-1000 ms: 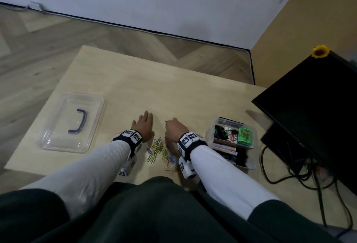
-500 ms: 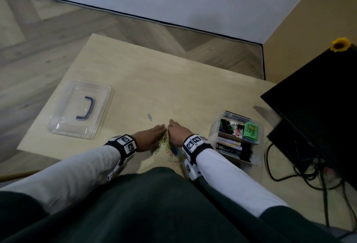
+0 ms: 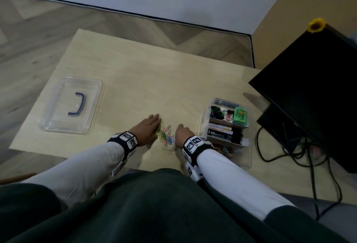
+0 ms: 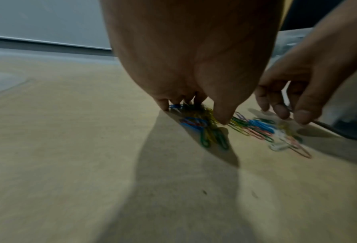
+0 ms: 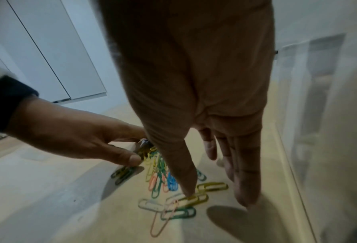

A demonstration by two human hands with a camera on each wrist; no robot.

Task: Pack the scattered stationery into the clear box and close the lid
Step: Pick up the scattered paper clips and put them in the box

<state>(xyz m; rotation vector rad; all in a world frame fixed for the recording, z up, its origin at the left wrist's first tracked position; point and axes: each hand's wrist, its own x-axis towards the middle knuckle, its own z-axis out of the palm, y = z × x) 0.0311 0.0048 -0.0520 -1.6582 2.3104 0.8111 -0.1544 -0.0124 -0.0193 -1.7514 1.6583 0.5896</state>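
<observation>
A pile of coloured paper clips [image 3: 167, 136] lies near the table's front edge, between my two hands. My left hand [image 3: 148, 128] reaches over the pile's left side; in the left wrist view its thumb [image 4: 223, 118] and fingertips pinch a bunch of clips [image 4: 196, 115] against the table. My right hand [image 3: 183, 132] rests at the right of the pile with straight fingers [image 5: 244, 180], its thumb tip on a yellow clip [image 5: 194, 199]. The clear box [image 3: 249, 142] stands just right of it, holding stationery and more clips [image 3: 226, 149]. Its lid [image 3: 58, 119], with a blue handle, lies far left.
A black monitor [image 3: 313, 92] stands at the right with cables [image 3: 289, 152] trailing over the table beside the box. A green sharpener [image 3: 240, 115] sits in the box's far corner. The wooden table [image 3: 144, 72] ends at the floor on the left.
The hands, touching over the pile half a second ago, now stand apart with the clips showing between them. The left hand has reached forward to where a stray clip lay.
</observation>
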